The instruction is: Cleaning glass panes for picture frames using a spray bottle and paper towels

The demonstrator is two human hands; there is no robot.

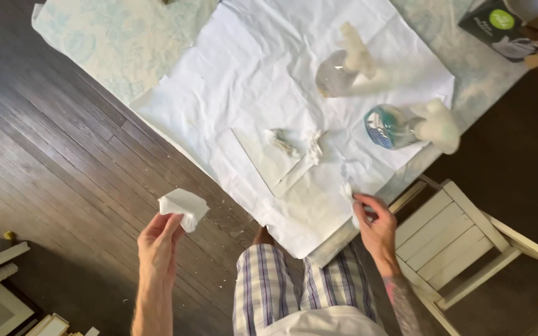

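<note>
Left hand pinches folded tissue; right hand grips paper scrap.

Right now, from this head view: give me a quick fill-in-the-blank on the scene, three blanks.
1. The left hand holds a folded white ____ over the floor.
2. The right hand rests at the edge of the ____ paper sheet.
3. Two ____ bottles stand on the sheet.

Missing words: tissue; white; spray

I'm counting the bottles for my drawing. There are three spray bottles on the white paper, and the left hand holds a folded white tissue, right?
Not quite: the head view shows two spray bottles on the white paper, not three. The left hand does hold a folded white tissue.
</note>
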